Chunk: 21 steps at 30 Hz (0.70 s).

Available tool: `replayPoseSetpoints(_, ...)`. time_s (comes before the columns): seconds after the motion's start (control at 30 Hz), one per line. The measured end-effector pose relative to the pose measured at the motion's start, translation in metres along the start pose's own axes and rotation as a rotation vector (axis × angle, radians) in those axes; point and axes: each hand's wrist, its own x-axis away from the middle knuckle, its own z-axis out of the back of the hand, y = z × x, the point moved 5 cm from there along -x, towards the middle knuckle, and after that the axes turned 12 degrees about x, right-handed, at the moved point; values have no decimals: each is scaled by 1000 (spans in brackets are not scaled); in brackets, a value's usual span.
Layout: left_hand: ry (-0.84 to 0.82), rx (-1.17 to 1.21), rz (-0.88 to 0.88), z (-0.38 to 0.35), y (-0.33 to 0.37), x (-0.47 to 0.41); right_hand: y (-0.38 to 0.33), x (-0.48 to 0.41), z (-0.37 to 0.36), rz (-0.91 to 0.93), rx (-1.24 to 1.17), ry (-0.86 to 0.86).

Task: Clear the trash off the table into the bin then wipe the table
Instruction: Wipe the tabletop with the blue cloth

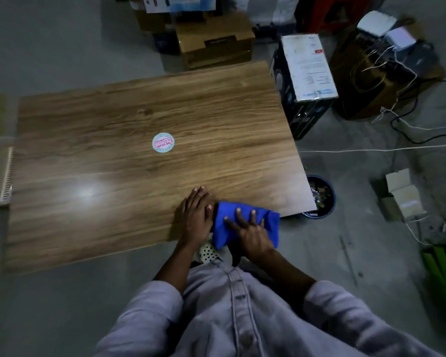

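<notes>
A blue cloth (268,224) lies on the near right corner of the wooden table (113,155). My right hand (250,231) presses flat on the cloth with fingers spread. My left hand (197,215) rests flat on the tabletop just left of the cloth, touching its edge. A round pink and light-blue sticker (163,142) sits near the table's middle. A dark blue bin (321,197) with trash inside stands on the floor beside the table's right edge.
Cardboard boxes (214,39) and a dark box with a white label (307,81) crowd the floor beyond the table's far right. Cables (397,148) trail across the floor at right. A small open carton (402,194) lies right of the bin.
</notes>
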Motion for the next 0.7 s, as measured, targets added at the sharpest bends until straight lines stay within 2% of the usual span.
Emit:
replayPoseSetpoints(0.1, 80, 171, 40, 20, 1, -12, 4, 19, 26, 312, -291, -25)
replayPoseSetpoints(0.13, 108, 188, 52, 27, 4, -14, 18, 21, 40, 319, -405, 11)
replayPoseSetpoints(0.2, 159, 183, 78, 35, 6, -13, 60, 22, 74, 130, -529, 165)
replayPoseSetpoints(0.3, 147, 154, 88, 31, -3, -3, 128, 16, 111, -248, -510, 415)
replayPoseSetpoints(0.33, 131, 142, 82, 29, -6, -1, 145, 7, 112, -333, -489, 436)
replayPoseSetpoints(0.4, 119, 132, 74, 28, -9, 2, 163, -17, 98, -465, -430, 312)
replayPoseSetpoints(0.47, 131, 130, 65, 31, -8, 4, 148, -43, 75, -517, -352, 141)
replayPoseSetpoints(0.53, 151, 134, 66, 36, -8, 7, 109, -63, 62, -482, -266, 69)
replayPoseSetpoints(0.7, 303, 144, 98, 55, -6, 15, -19, -76, 55, -135, 35, 50)
